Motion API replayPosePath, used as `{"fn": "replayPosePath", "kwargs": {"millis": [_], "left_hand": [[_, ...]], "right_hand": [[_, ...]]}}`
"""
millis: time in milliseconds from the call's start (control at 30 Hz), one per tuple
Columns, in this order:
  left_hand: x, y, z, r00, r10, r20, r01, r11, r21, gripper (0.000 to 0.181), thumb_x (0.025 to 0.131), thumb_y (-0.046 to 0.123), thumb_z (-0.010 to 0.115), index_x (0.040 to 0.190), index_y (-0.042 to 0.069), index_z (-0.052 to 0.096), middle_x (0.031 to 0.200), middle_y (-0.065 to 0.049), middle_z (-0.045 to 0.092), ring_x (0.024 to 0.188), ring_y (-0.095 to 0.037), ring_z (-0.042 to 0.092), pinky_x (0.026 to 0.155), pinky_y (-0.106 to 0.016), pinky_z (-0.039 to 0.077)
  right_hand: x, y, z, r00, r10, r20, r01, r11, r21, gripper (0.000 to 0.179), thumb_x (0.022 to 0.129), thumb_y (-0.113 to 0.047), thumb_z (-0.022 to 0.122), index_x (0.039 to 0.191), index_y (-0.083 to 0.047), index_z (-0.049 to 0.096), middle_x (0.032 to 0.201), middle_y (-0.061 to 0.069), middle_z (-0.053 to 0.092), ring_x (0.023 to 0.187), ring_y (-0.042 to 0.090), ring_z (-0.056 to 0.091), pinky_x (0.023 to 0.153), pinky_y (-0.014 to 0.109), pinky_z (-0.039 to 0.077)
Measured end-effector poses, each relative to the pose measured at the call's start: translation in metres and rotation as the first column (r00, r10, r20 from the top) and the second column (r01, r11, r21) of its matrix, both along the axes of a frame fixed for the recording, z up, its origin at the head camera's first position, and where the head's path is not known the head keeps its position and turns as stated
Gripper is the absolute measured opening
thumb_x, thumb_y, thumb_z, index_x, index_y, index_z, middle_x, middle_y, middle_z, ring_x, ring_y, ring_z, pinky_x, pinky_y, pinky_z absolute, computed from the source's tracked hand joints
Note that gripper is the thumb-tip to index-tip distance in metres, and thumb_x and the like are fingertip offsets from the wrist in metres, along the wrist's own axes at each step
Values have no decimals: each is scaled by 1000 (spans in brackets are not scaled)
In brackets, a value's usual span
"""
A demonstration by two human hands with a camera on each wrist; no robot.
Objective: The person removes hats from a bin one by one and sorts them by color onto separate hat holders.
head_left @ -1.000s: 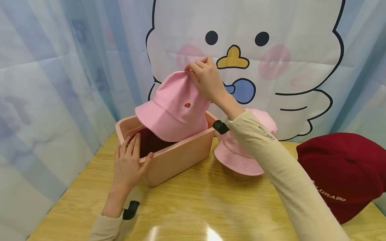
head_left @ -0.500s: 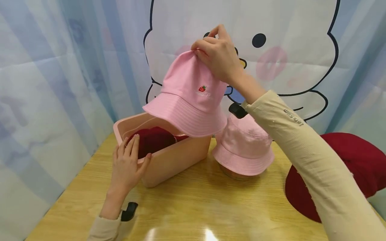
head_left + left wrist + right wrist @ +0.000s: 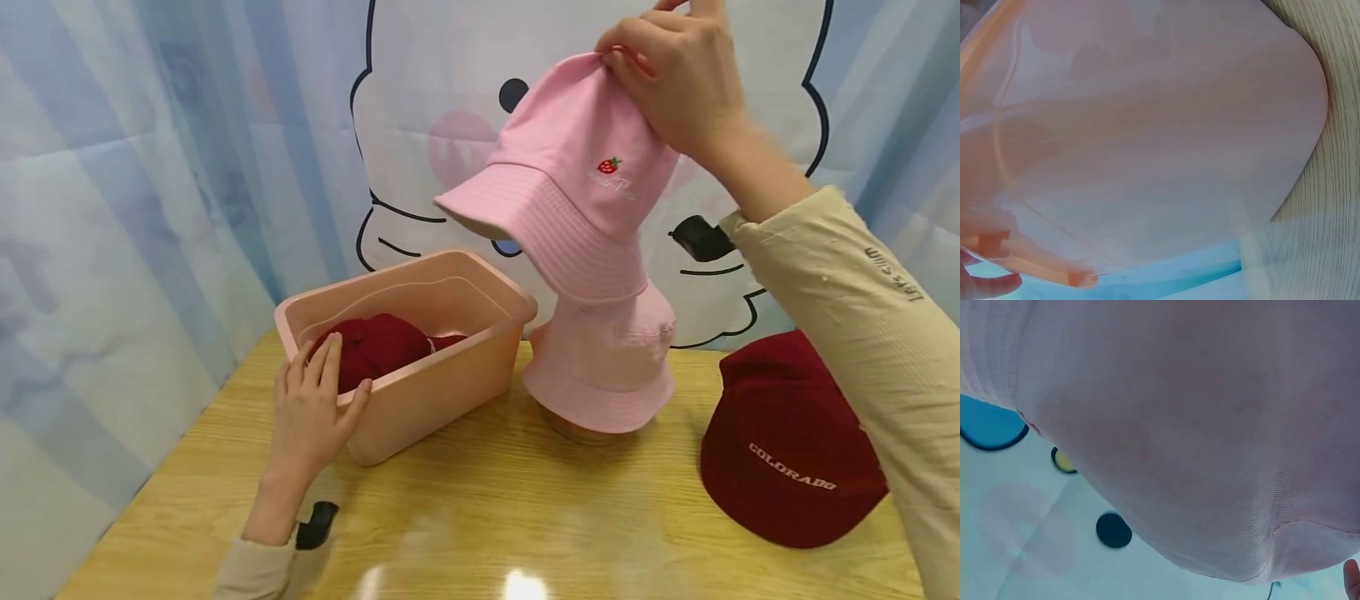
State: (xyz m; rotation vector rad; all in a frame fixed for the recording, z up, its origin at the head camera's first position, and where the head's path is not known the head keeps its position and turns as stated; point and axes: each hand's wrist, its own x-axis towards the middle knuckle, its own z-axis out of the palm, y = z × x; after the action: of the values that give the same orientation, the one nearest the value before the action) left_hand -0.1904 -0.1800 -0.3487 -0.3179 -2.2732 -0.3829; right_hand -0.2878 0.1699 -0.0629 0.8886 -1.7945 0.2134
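My right hand pinches a pink bucket hat by the top of its crown, high above the table. A small embroidered strawberry shows on the hat's side. In the right wrist view, the crown fills most of the picture, with a fingertip at the lower right edge. My left hand rests over the near left corner of a peach-coloured plastic bin, fingers straight and thumb spread apart. A dark red cap lies inside the bin beside those fingers. The bin's side wall fills the left wrist view.
A second pink bucket hat sits on a round stand right of the bin, overlapped by the raised hat's brim. Farther right, a dark red "COLORADO" cap stands on the wooden table. A cartoon-printed curtain hangs behind.
My right hand has lifted the pink bucket hat up out of the bin and carried it right, uncovering the dark red cap inside. My left hand has stayed at the bin's corner.
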Motion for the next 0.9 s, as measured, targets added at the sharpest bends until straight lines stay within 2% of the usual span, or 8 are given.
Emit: {"fn": "replayPosePath", "kwargs": {"millis": [167,300,367,467,633,767,900], "left_hand": [[0,-1,-1,1000,-7,11,7,1000,13,70,90,53,30,130,-3,41,131,-21,46,121,-39,38,101,-59,23],[1,-1,-2,999,-9,32,9,1000,11,67,90,50,35,130,-3,41,132,-20,45,123,-38,37,103,-59,23],[1,-1,-2,999,-9,38,9,1000,10,66,90,50,36,131,-2,40,132,-20,45,123,-39,36,103,-58,23],[1,-1,-2,999,-11,35,11,1000,9,68,90,52,33,131,-2,40,131,-20,46,123,-39,36,102,-58,24],[1,-1,-1,1000,-14,27,14,1000,14,70,90,54,29,131,-2,41,131,-20,46,121,-40,37,101,-59,24],[2,-1,-1,999,-9,54,8,1000,18,64,90,47,39,132,-2,40,132,-20,45,122,-40,36,102,-59,23],[2,-1,0,998,-8,56,7,1000,16,63,89,45,42,132,-1,39,132,-20,45,122,-39,36,102,-59,23]], "right_hand": [[-3,26,0,999,-33,-22,32,999,-20,23,90,-15,50,86,-1,67,81,19,66,87,33,48,98,38,28],[-4,48,-6,997,-72,-31,73,997,30,22,90,-15,50,86,-1,67,77,21,63,93,38,44,90,48,32],[-4,58,-11,996,-84,-42,86,995,56,21,90,-14,51,86,-2,67,74,21,62,93,40,42,80,50,33],[-6,72,-21,994,-48,-93,56,996,76,16,88,-10,53,81,-4,67,68,18,60,90,41,42,70,50,30],[-9,84,-41,982,0,-189,22,993,118,16,87,-6,52,80,-5,66,67,16,59,85,45,44,65,51,29],[-9,89,-57,980,14,-200,14,991,134,14,86,-2,52,81,-5,65,70,17,59,86,44,44,66,53,29],[-8,91,-70,983,24,-183,10,983,183,15,82,4,53,84,-7,63,72,16,59,87,44,43,63,53,27]]}}
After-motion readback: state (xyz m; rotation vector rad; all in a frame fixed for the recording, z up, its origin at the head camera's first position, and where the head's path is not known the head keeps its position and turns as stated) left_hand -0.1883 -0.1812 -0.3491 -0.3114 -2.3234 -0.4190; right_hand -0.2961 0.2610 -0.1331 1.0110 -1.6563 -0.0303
